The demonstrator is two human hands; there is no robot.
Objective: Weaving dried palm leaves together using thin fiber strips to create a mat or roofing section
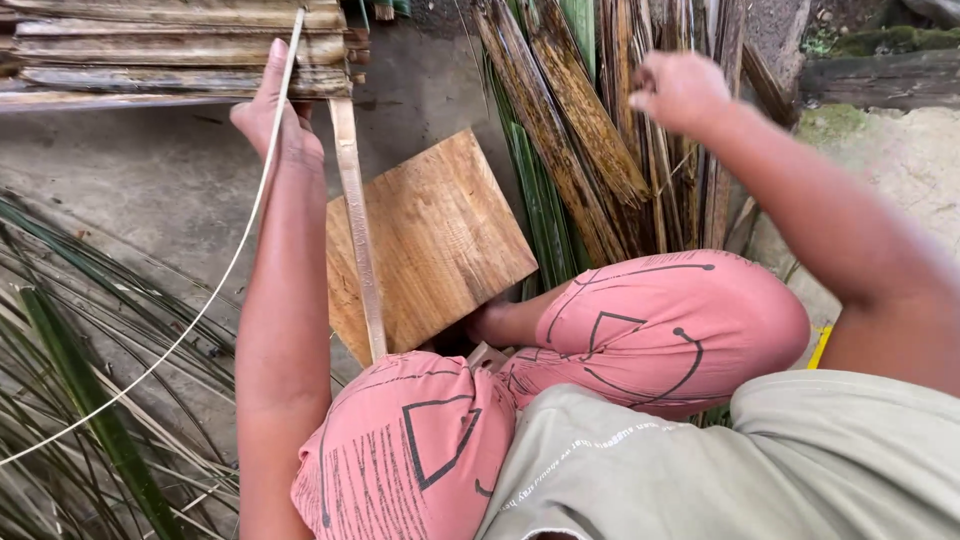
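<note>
Head view: left hand (275, 115) pinches a pale strip (215, 285) against stacked dried leaves (180, 50); right hand (680, 90), grip clenched, grasps standing fronds (590, 130).

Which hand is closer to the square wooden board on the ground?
Left. The left hand is just up-left of the wooden board, at the stacked leaf bundle; the right hand is farther off, up-right among dried fronds.

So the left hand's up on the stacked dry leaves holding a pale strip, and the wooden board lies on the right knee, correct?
Not quite. The head view shows the board lying on the ground ahead of the knees, not on the right knee. The left hand is on the leaves with the strip.
</note>
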